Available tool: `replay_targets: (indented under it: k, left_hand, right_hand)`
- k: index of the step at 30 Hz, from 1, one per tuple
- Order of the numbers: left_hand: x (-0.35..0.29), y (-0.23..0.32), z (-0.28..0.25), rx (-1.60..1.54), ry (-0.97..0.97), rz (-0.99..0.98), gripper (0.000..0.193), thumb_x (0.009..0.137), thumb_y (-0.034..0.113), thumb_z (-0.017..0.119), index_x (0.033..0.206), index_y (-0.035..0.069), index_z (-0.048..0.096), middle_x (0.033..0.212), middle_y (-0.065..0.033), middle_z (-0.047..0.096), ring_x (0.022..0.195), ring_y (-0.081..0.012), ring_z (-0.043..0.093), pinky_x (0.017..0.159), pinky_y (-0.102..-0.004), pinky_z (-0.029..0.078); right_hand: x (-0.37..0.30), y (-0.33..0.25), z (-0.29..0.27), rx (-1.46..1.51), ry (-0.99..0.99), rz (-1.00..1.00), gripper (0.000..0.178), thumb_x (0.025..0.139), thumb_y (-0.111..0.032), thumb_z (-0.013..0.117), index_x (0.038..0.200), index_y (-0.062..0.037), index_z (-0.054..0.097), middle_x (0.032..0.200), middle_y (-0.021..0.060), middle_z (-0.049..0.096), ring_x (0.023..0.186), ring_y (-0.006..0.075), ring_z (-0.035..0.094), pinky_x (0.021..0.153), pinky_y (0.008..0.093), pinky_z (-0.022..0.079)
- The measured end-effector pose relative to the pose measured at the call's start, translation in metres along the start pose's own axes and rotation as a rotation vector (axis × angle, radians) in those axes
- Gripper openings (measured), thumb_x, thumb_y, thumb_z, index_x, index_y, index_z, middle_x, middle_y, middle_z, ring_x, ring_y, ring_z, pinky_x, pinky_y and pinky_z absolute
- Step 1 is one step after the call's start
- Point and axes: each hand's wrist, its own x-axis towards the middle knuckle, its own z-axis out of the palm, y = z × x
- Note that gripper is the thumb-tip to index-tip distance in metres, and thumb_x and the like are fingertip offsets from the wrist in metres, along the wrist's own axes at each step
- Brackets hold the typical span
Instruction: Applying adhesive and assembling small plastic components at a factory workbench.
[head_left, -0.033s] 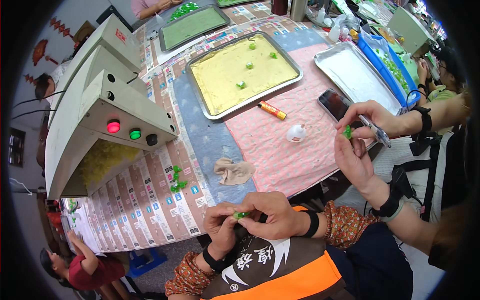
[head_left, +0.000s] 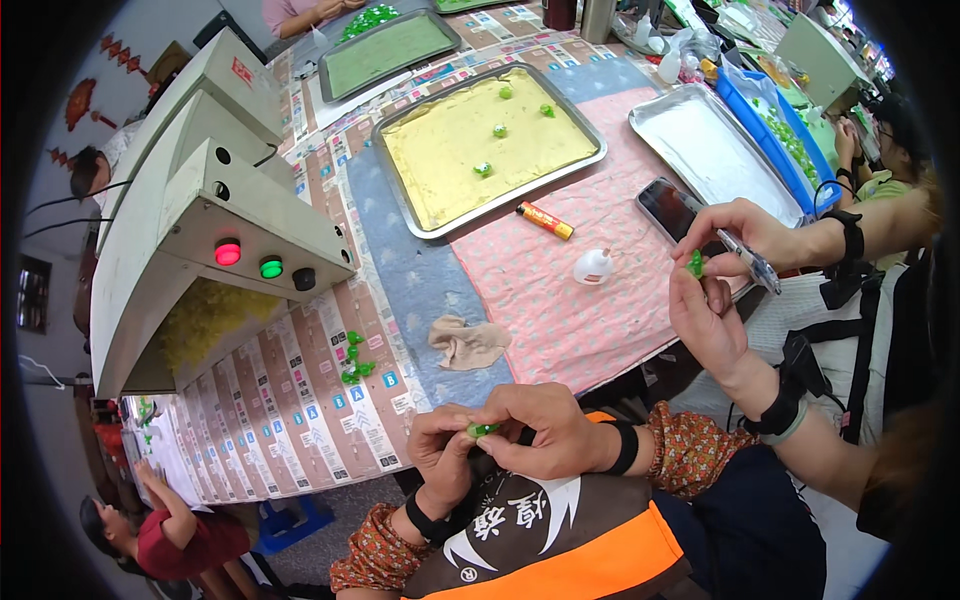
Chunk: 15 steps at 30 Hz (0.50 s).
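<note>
Close to my body, at the table's near edge, both my hands pinch one small shiny green piece (head_left: 485,430) with white spots. My left hand (head_left: 442,455) grips its left end between thumb and fingertips. My right hand (head_left: 545,428) closes on its other side, thumb below and index finger above. The fingers cover much of the piece, so its full shape is hidden. Similar green pieces (head_left: 355,362) lie in a small cluster on the patterned table cover, left of my hands. A crumpled beige cloth (head_left: 468,343) lies just beyond them.
A yellow-lined metal tray (head_left: 440,190) holds several green pieces. Nearby are a glue stick-like orange tube (head_left: 545,221), a white bottle (head_left: 592,266) and a phone (head_left: 668,208). A grey machine (head_left: 190,220) with lit buttons stands left. At right, a co-worker's hands (head_left: 725,285) hold a green piece.
</note>
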Motion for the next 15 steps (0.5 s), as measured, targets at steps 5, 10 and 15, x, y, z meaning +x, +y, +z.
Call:
replay_targets:
  k: [5,10,15]
  left_hand:
    - [0.0,0.0004,-0.0002,0.02,0.012,0.007,0.014,0.094,0.006,0.065,0.104,0.003,0.056,0.097,-0.0147,0.067,0.085,-0.0184,0.063,0.077,-0.0301,0.052]
    - [-0.0003,0.0003,-0.0001,0.042,0.034,0.013,0.015,0.094,0.007,0.065,0.104,0.003,0.056,0.096,-0.0124,0.066,0.086,-0.0179,0.063,0.077,-0.0298,0.052]
    - [0.0016,0.0011,0.0013,0.036,0.046,0.015,0.015,0.093,0.007,0.066,0.104,0.003,0.055,0.095,-0.0122,0.065,0.086,-0.0177,0.063,0.077,-0.0296,0.051]
  right_hand:
    - [0.0018,-0.0007,0.0028,0.003,0.054,0.007,0.011,0.082,-0.003,0.07,0.09,0.0003,0.062,0.069,0.0083,0.056,0.055,0.0128,0.058,0.049,0.0273,0.043]
    - [0.0025,0.0001,0.0003,-0.011,0.023,0.014,0.014,0.082,0.0,0.069,0.095,0.0022,0.063,0.075,0.0068,0.061,0.059,0.0096,0.06,0.052,0.0237,0.045]
    - [0.0045,-0.0005,-0.0006,-0.023,0.007,0.007,0.018,0.082,0.002,0.07,0.1,0.0042,0.065,0.081,0.0057,0.065,0.063,0.0063,0.06,0.054,0.0202,0.047]
